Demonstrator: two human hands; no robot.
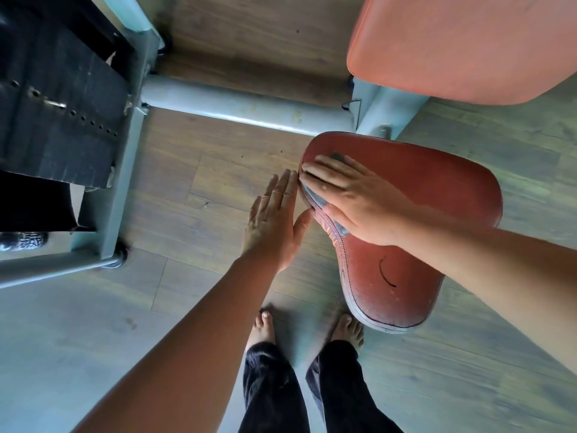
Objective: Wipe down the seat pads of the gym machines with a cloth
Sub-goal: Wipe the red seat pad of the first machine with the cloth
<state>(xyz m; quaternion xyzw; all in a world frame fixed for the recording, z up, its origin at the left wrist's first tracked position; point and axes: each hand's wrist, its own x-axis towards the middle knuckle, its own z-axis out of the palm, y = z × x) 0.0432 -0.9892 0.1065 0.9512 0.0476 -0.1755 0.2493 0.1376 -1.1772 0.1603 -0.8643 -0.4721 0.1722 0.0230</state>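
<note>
A worn red seat pad [443, 201] of a gym machine fills the middle right of the head view. My right hand [352, 195] lies flat on its left edge and presses a small grey cloth [315, 198] against the pad; bits of the cloth show by my fingertips and thumb. My left hand [274, 220] hovers just left of the pad's edge, fingers straight and together, thumb near the rim, holding nothing.
An orange back pad [462, 45] stands behind the seat. A grey steel frame tube [243, 104] runs along the wooden floor [193, 189] to a black weight stack [56, 114] at the left. My bare feet [309, 329] stand in front of the seat.
</note>
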